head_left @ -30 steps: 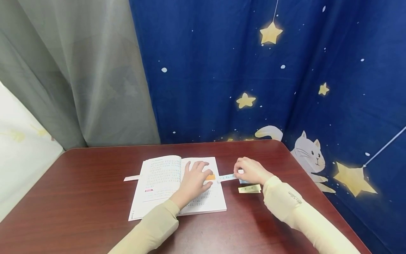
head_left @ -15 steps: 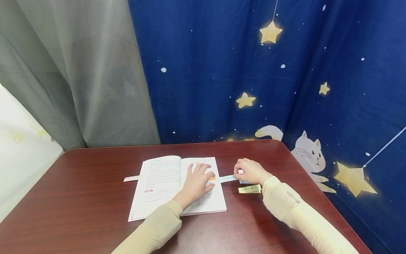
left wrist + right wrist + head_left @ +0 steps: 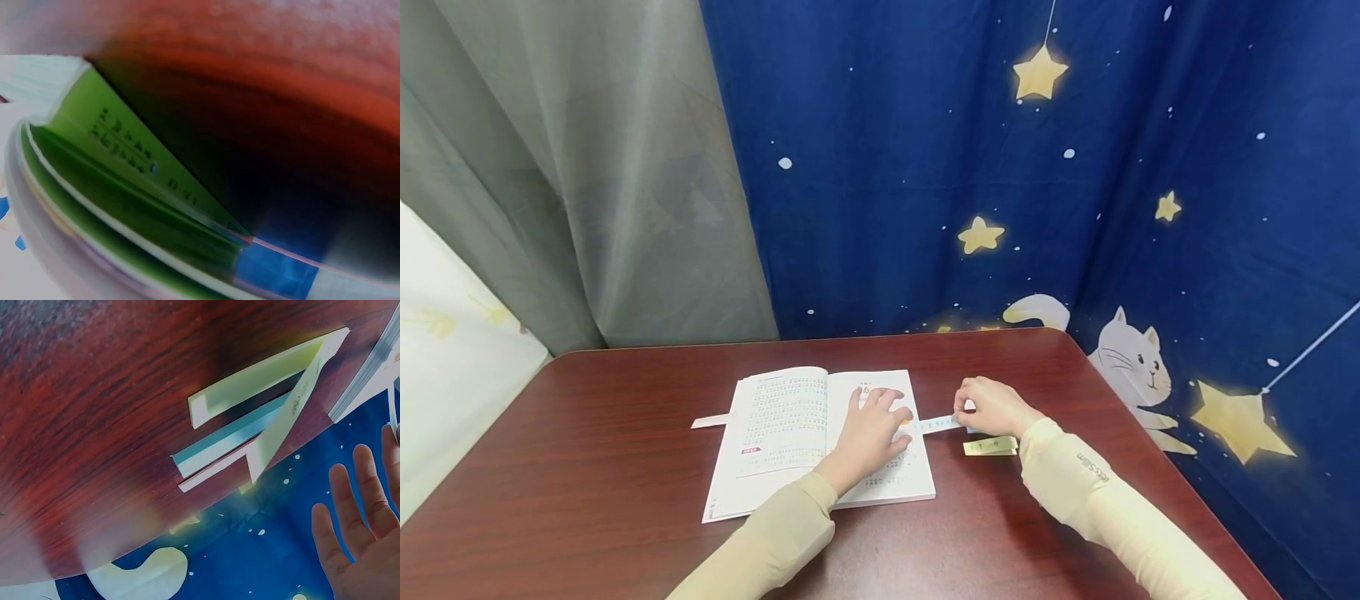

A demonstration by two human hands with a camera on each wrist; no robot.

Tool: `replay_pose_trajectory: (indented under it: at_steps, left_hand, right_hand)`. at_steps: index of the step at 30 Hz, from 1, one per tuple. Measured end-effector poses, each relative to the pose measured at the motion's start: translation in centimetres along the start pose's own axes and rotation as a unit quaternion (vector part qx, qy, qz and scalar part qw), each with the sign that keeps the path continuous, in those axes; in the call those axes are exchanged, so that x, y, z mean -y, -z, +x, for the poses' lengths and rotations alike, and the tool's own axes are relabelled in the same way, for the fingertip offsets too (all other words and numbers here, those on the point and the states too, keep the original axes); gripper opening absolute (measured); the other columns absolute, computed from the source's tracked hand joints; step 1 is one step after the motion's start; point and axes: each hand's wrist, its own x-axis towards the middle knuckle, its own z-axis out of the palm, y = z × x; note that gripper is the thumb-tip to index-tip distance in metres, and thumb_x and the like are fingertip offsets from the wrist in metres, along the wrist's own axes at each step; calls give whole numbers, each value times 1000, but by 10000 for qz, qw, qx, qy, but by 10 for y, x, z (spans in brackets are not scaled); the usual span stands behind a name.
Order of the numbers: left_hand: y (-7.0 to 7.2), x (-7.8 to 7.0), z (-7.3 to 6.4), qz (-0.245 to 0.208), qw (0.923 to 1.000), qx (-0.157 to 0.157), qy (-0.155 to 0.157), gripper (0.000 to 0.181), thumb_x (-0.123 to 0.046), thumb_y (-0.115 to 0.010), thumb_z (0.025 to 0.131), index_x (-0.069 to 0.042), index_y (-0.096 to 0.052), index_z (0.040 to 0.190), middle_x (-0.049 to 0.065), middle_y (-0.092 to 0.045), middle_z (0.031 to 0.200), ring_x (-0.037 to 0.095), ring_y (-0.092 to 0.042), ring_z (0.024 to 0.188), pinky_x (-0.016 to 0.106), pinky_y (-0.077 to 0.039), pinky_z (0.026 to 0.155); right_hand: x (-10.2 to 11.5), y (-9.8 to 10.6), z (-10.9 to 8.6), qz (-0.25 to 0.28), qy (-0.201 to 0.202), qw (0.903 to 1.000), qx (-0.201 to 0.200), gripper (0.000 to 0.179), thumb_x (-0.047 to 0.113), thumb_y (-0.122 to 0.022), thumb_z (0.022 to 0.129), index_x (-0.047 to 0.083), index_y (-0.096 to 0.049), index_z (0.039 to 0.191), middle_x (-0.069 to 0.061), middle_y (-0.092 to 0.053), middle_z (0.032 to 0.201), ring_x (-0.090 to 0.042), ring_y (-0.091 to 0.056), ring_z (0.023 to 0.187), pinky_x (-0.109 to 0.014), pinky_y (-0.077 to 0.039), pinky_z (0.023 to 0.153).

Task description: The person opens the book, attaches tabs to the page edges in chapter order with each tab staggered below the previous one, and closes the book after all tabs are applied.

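Note:
An open book (image 3: 782, 417) lies on the table, printed text on both pages. My left hand (image 3: 867, 440) rests on its right page with fingers spread, partly covering an orange patch. Just off the page's right edge, my right hand (image 3: 992, 407) pinches the end of a pale blue sticky note strip (image 3: 937, 424) with handwriting on it. The strip's other end lies at the page. Near that hand is a yellow sticky note pad (image 3: 990, 447). In the right wrist view a teal pad (image 3: 225, 439) and a pink pad (image 3: 215, 472) lie beside it, crossed by a raised yellow sheet (image 3: 290, 415).
A pale strip (image 3: 709, 422) sticks out from the book's left side. The dark red table (image 3: 587, 467) meets a blue star-patterned curtain (image 3: 910, 167) and a grey curtain (image 3: 625, 208) at the back. The left wrist view is blurred, with green paper (image 3: 119, 134) in it.
My left hand has slid slightly right on the page and covers more of the orange patch. My right hand stays almost still, keeping its pinch on the blue strip.

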Motion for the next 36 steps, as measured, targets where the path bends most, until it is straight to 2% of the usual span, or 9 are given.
replay_pose_trajectory:
  at_steps: [8,19,26,36]
  left_hand:
    - [-1,-1,0,3,9999,128,12,23,-34,-67,78,-23,-68,99,3,-57,120,23,-47,116,57,-30,97]
    - [-3,-5,-1,297,9990,309,-97,25,-36,-67,78,-24,-69,99,-1,-58,118,21,-48,114,55,-31,97]
    - [-6,-7,-2,497,9967,588,-247,27,-38,-63,80,-22,-68,102,-7,-61,116,18,-49,116,57,-29,99]
    - [-5,-11,-4,489,9925,1045,-393,34,-41,-61,81,-20,-66,108,-7,-61,117,18,-49,117,57,-27,100]
  right_hand:
    - [-2,-3,-1,-61,35,10000,-28,8,20,-66,75,22,-62,69,8,-54,79,-14,-52,80,-36,-46,69]
    - [-2,-5,-1,-72,-2,10000,38,9,21,-66,76,23,-61,69,9,-52,77,-13,-50,76,-33,-45,66]
    - [-3,-6,-1,-105,22,9999,40,11,19,-66,76,22,-60,67,8,-51,75,-12,-49,73,-32,-43,63]
    - [-6,-10,-1,-142,92,9999,-5,12,20,-66,75,24,-58,66,11,-48,72,-10,-46,70,-29,-41,60]
